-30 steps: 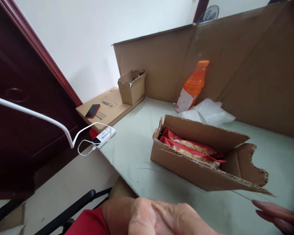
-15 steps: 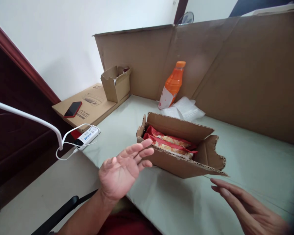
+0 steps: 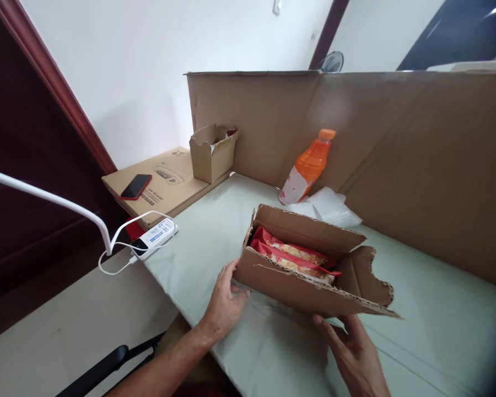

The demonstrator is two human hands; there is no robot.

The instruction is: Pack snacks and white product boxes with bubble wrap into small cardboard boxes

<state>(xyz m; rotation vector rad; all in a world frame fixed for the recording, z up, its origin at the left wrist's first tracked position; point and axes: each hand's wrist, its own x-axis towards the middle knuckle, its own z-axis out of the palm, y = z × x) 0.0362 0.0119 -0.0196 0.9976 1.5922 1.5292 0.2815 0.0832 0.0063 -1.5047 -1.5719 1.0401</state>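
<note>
I see an open cardboard box (image 3: 310, 275) lying on the pale green table (image 3: 438, 286), red snack packets (image 3: 293, 255) packed inside. My left hand (image 3: 225, 300) rests flat against the box's near left corner, fingers open, not closed on anything. My right hand (image 3: 355, 353) reaches under the near torn flap, fingers spread and touching its lower edge, bracing the box from both sides. An orange bottle (image 3: 308, 165) leans against the cardboard screen (image 3: 417, 160) behind.
</note>
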